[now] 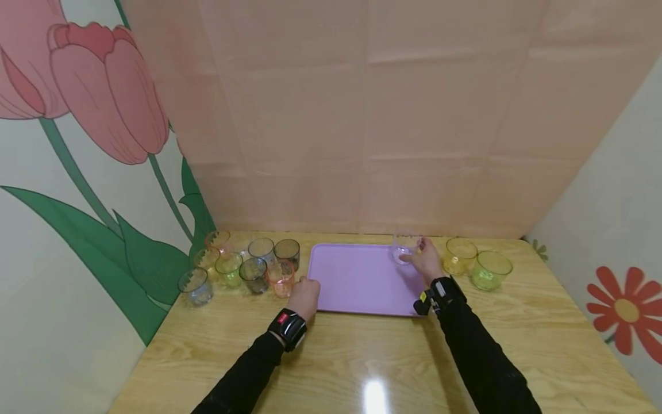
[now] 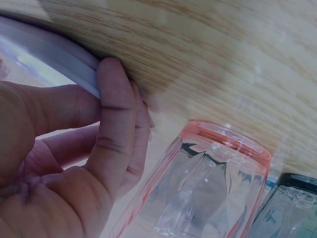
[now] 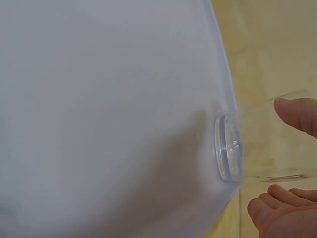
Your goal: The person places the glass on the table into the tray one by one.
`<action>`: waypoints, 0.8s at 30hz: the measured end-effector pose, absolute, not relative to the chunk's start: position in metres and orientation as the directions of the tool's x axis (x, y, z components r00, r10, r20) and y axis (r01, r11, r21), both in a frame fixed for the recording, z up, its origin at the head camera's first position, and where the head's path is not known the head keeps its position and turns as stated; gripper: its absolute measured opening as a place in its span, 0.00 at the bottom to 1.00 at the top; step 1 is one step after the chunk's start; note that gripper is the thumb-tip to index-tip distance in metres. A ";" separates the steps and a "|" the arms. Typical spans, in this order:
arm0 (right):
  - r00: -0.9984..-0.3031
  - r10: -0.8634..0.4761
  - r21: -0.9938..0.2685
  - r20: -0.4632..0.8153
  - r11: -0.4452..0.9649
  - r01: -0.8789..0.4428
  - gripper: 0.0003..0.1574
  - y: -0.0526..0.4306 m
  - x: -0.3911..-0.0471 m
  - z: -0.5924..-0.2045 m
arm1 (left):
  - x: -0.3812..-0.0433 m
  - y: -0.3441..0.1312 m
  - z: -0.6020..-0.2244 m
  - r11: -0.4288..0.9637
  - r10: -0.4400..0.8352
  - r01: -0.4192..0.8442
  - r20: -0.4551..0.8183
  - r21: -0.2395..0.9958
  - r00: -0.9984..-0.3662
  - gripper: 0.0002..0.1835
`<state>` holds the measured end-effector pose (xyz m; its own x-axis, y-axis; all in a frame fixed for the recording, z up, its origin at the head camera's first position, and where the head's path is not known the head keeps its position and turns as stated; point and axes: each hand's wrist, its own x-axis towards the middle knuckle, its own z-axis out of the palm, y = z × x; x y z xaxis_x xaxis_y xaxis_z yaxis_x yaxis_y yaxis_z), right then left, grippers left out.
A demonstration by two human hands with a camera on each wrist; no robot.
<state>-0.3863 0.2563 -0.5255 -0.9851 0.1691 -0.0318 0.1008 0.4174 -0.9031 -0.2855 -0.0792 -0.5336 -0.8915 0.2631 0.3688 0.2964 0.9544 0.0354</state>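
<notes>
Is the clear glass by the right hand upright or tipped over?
Upright: in the head view, the clear glass has its rim on top, base below, at the far right corner of the tray.

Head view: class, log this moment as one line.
left hand: pinches lilac tray edge; right hand: around clear glass; glass: at tray's far right corner

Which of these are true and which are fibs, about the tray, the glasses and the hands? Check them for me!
1. The right hand is at the clear glass. True.
2. The tray is orange. False: it is light purple.
3. The left hand holds the clear glass. False: it holds the tray's edge.
4. A yellow glass and a green glass stand right of the tray. True.
5. Every glass is on the tray. False: many stand on the table.
</notes>
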 end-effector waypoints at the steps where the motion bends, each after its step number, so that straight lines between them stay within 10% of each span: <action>1: -0.985 0.169 -0.901 -0.031 0.423 0.101 0.62 0.256 -0.385 -0.524 | -0.286 -0.080 -0.534 0.954 0.266 0.298 0.368 0.032 -0.891 0.02; 24: -0.976 0.156 -0.892 0.152 0.447 -0.068 0.57 0.263 -0.353 -0.505 | -0.291 -0.085 -0.532 0.936 0.323 0.350 0.278 0.050 -0.904 0.03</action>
<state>-0.3530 0.2634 -0.5055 -0.9760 0.1557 0.1523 -0.0680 0.4467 -0.8921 -0.2913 -0.0851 -0.5319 -0.9045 0.3233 0.2782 0.3497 0.9355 0.0499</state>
